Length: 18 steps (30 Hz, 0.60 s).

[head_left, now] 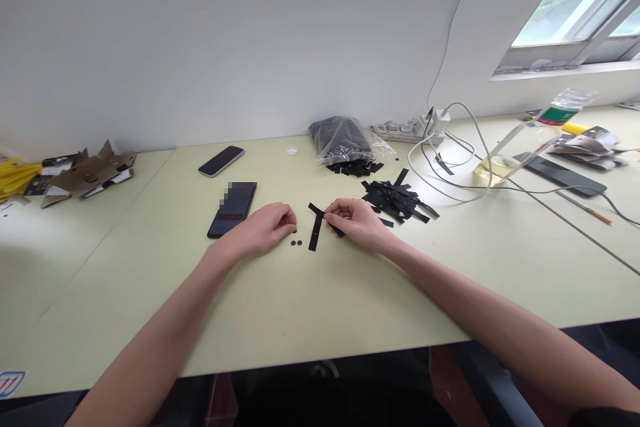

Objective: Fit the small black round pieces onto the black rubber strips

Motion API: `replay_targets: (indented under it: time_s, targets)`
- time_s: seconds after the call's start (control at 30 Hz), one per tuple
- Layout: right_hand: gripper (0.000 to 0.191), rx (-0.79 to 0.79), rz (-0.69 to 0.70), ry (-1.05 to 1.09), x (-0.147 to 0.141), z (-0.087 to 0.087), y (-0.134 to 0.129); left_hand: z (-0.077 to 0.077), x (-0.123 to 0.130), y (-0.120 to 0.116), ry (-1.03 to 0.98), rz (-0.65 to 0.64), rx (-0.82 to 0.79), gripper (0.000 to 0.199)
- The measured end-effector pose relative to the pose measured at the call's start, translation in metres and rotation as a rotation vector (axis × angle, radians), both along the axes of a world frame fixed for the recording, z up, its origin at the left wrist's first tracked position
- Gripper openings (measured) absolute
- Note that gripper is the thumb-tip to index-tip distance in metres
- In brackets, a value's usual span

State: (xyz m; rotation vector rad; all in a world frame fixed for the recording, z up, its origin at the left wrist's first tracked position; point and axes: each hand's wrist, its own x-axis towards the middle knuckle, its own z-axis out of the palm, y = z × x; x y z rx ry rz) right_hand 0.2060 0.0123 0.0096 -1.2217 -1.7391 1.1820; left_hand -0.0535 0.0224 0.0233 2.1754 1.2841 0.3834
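My left hand (266,225) is closed in a pinch low over the table, with a small black disc (295,231) partly showing at its fingertips. Just below it, two similar black discs (297,243) lie side by side on the tabletop. My right hand (357,221) pinches a flat black strip (315,208), whose middle is hidden by the fingers. A second black strip (315,233) lies at an angle to the first and meets or overlaps it beside the thumb. Beyond my right hand is a loose pile of black strips (397,199).
A plastic bag (345,137) of black pieces rests near the wall. Two phones, one nearer (233,210) and one farther (221,161), lie left. White cables (483,147) loop around a power strip (407,132) and a tilted clear bottle (525,140). Torn cardboard (90,173) sits far left.
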Motion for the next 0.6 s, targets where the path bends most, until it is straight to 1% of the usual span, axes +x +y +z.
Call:
replay_targets:
  time_s: [0.1, 0.23, 0.3, 0.4, 0.6]
  targets:
    - [0.022, 0.015, -0.001, -0.022, 0.001, -0.002, 0.001, 0.002, 0.005, -0.005, -0.033, -0.007, -0.003, 0.019]
    - [0.023, 0.041, 0.001, -0.049, 0.002, -0.004, 0.002, 0.004, 0.019, -0.011, -0.175, -0.009, -0.013, 0.022]
    - [0.023, 0.054, 0.017, -0.054, 0.002, -0.005, 0.001, 0.002, 0.027, -0.014, -0.244, -0.006, -0.015, 0.023]
    - [0.025, 0.067, 0.049, -0.062, 0.000, -0.005, 0.000, -0.001, 0.035, -0.017, -0.309, 0.006, 0.017, 0.021]
    - [0.027, 0.052, 0.095, -0.060, -0.002, -0.005, -0.003, -0.008, 0.041, -0.018, -0.388, 0.010, 0.044, 0.017]
